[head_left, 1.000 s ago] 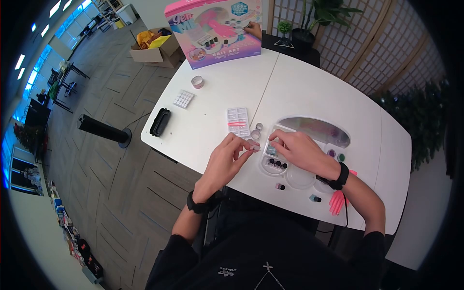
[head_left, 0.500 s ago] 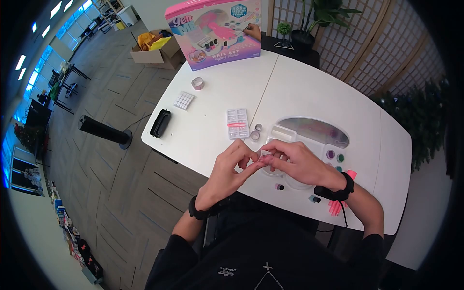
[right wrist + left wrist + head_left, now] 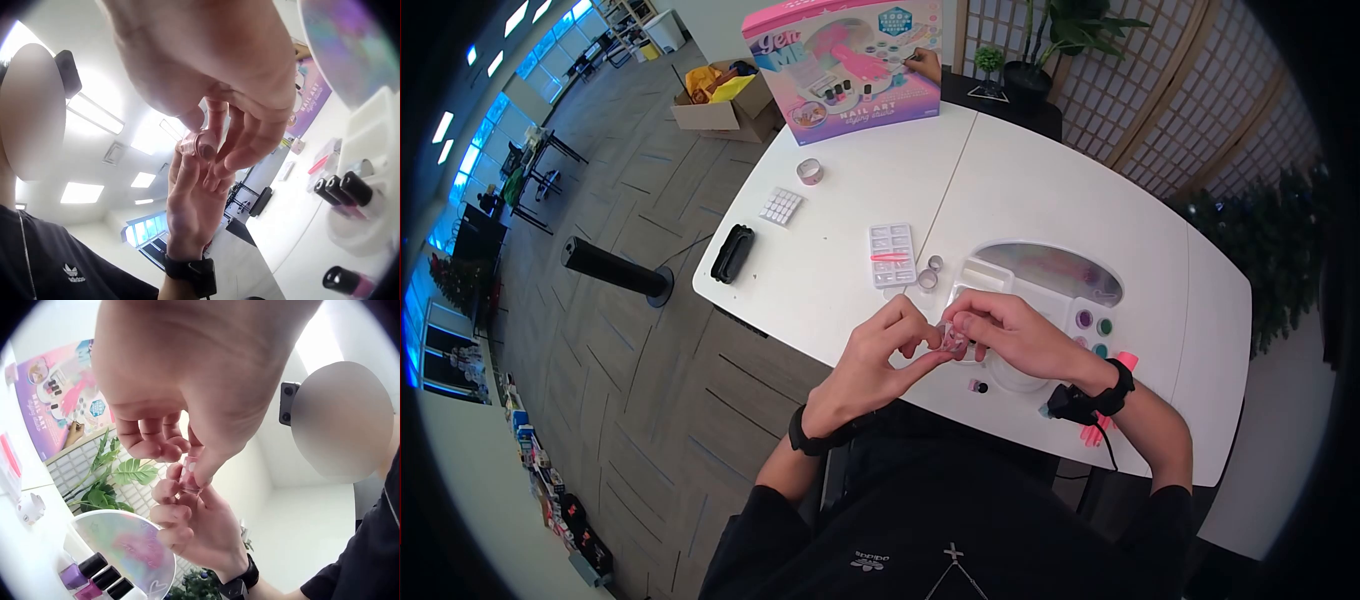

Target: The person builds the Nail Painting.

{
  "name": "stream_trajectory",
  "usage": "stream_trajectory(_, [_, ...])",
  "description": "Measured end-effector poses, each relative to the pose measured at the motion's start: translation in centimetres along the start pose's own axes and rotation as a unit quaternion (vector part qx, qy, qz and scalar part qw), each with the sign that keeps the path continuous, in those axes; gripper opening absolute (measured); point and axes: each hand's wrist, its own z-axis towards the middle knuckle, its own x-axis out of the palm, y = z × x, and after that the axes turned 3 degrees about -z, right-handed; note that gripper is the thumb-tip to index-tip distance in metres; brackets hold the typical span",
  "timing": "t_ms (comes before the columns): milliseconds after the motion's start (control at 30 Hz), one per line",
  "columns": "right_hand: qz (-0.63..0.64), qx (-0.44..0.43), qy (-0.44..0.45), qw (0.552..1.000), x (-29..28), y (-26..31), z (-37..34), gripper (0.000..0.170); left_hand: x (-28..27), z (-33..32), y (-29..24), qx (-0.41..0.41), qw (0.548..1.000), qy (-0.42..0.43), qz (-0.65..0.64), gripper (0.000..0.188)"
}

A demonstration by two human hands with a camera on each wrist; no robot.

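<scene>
A small clear pink roll (image 3: 951, 338) is held between both hands above the table's front edge. My left hand (image 3: 878, 358) pinches it with thumb and fingers from the left. From the right, the fingertips of my right hand (image 3: 1025, 338) grip it too. The left wrist view shows the roll (image 3: 190, 475) with pale spots, thumbs and fingers meeting around it. In the right wrist view its round end (image 3: 205, 147) faces the camera. Just beyond the hands lie two small rolls (image 3: 928, 279) and a white compartment tray (image 3: 892, 240) with pink tweezers (image 3: 890, 257).
A white station with an oval mirror (image 3: 1050, 273) stands behind my right hand, with dark-capped bottles (image 3: 340, 189) on it. Pink fingers of a model hand (image 3: 1091, 434) lie at the right. Farther back are a larger roll (image 3: 810, 172), a black case (image 3: 732, 254) and a box (image 3: 850, 75).
My right hand has come down and left to the roll and now grips it beside my left hand. Both hands have shifted slightly toward the table's front edge.
</scene>
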Motion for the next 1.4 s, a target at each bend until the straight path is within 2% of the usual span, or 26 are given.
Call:
stream_trajectory(33, [0.004, 0.006, 0.006, 1.0, 0.0, -0.1, 0.0, 0.028, 0.1, 0.0, 0.0, 0.002, 1.0, -0.001, -0.004, 0.026])
stream_trajectory(133, [-0.122, -0.071, -0.105, 0.984, 1.1, 0.6, -0.5, 0.023, 0.2, -0.1, -0.1, 0.005, 1.0, -0.005, -0.011, 0.025])
stream_trajectory(233, [-0.228, -0.233, -0.206, 0.923, 1.8, 0.2, -1.2, 0.023, 0.0, 0.0, 0.0, 0.008, 1.0, -0.019, -0.008, 0.023])
stream_trajectory(333, [-0.349, -0.326, -0.205, 0.854, 2.0, 0.5, -2.2, 0.034, 0.0, 0.1, -0.1, 0.012, 0.999, -0.04, -0.006, 0.023])
stream_trajectory(433, [-0.392, -0.333, -0.188, 0.837, 2.6, 1.2, -2.4, 0.039, 0.1, 0.1, 0.2, 0.018, 0.998, -0.052, -0.008, 0.024])
stream_trajectory(533, [-0.393, -0.314, -0.19, 0.843, 2.9, 0.8, -2.3, 0.039, 0.4, 0.0, 0.2, 0.011, 0.998, -0.06, -0.018, 0.024])
stream_trajectory(733, [-0.343, -0.274, -0.165, 0.883, 2.9, 1.0, -2.2, 0.041, 0.6, -0.3, 0.4, 0.012, 0.998, -0.064, -0.022, 0.022])
stream_trajectory(933, [-0.343, -0.244, -0.161, 0.892, 2.5, 0.9, -2.1, 0.036, 1.0, -0.2, 0.5, 0.014, 0.998, -0.053, -0.044, 0.021])
stream_trajectory(1033, [-0.293, -0.216, -0.159, 0.918, 2.5, 0.8, -2.2, 0.032, 0.7, 0.0, 0.5, 0.015, 0.998, -0.035, -0.043, 0.021])
stream_trajectory(1133, [-0.262, -0.157, -0.125, 0.944, 2.1, 1.4, -2.4, 0.029, 0.5, 0.1, 0.2, 0.01, 0.999, -0.02, -0.046, 0.02])
stream_trajectory(1233, [-0.179, -0.099, -0.069, 0.976, 1.6, 1.4, -2.4, 0.03, 0.4, -0.3, 0.3, 0.0, 0.998, -0.007, -0.062, 0.02])
stream_trajectory(1333, [-0.116, -0.044, -0.021, 0.992, 1.2, 1.9, -2.3, 0.031, 0.5, -0.5, 0.5, -0.009, 0.996, 0.006, -0.094, 0.02])
stream_trajectory(1400, [-0.101, -0.042, -0.017, 0.994, 1.1, 1.8, -2.3, 0.034, 0.5, -0.5, 0.3, -0.013, 0.994, 0.012, -0.107, 0.021])
